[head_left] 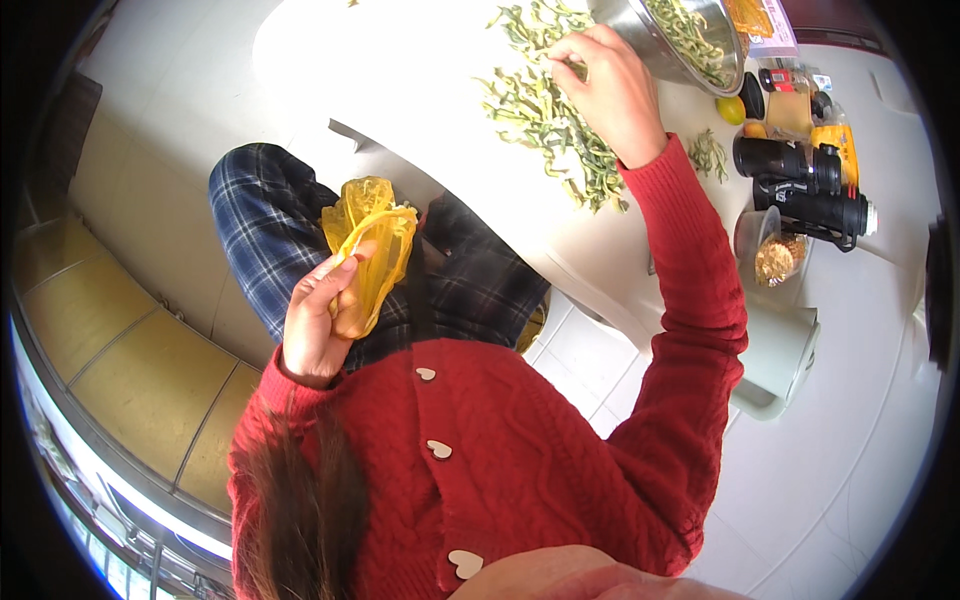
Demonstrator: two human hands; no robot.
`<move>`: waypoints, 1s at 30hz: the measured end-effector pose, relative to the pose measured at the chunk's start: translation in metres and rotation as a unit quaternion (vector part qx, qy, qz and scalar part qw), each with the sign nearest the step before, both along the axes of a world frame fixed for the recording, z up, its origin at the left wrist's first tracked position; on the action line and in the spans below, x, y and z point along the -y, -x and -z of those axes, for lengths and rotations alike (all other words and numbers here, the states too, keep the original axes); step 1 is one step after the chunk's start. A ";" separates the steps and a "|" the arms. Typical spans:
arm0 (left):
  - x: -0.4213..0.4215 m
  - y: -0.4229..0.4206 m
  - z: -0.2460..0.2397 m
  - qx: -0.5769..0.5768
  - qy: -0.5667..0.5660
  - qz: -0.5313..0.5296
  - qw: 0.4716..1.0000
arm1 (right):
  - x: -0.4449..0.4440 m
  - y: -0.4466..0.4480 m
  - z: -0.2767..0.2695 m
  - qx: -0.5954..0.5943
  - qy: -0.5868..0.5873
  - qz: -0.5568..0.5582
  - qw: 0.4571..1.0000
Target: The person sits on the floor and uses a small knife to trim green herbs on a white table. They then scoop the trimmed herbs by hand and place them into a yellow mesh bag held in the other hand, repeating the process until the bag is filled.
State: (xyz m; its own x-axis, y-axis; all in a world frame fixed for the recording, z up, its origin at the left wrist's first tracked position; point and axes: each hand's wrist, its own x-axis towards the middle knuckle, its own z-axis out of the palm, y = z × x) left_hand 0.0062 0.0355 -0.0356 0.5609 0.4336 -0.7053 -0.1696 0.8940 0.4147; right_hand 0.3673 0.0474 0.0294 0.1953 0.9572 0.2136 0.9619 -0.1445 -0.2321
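Observation:
My left hand (319,315) grips a thin yellow plastic bag (382,247) above my lap, its mouth partly spread. Pale bits show near the bag's upper right edge. At the far side of the table (420,97), my right hand (611,86) reaches over a loose pile of curled green-and-white vegetable strips (551,124). Thumb and fingers bend towards each other at the pile; whether a strip is pinched between them is unclear. Just right of this hand, a tilted stainless steel bowl (660,41) holds more of the same strips.
A small separate bunch of strips (707,155) lies right of my forearm. Beyond it are a green-yellow citrus fruit (730,110), black bottles (787,161) and a clear plastic tub (757,232). A pale green bin-like container (780,352) stands below, past the table edge (592,300).

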 end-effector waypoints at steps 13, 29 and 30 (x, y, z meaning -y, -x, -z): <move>-0.007 0.005 0.006 0.039 -0.001 -0.016 0.999 | 0.005 -0.024 -0.003 -0.407 -0.003 0.051 0.912; -0.008 0.008 0.008 0.029 0.006 0.009 1.000 | 0.028 -0.040 -0.012 -0.756 -0.005 0.032 0.654; -0.009 0.008 0.007 0.123 0.032 0.008 0.992 | 0.030 -0.040 -0.014 -0.773 -0.013 0.036 0.634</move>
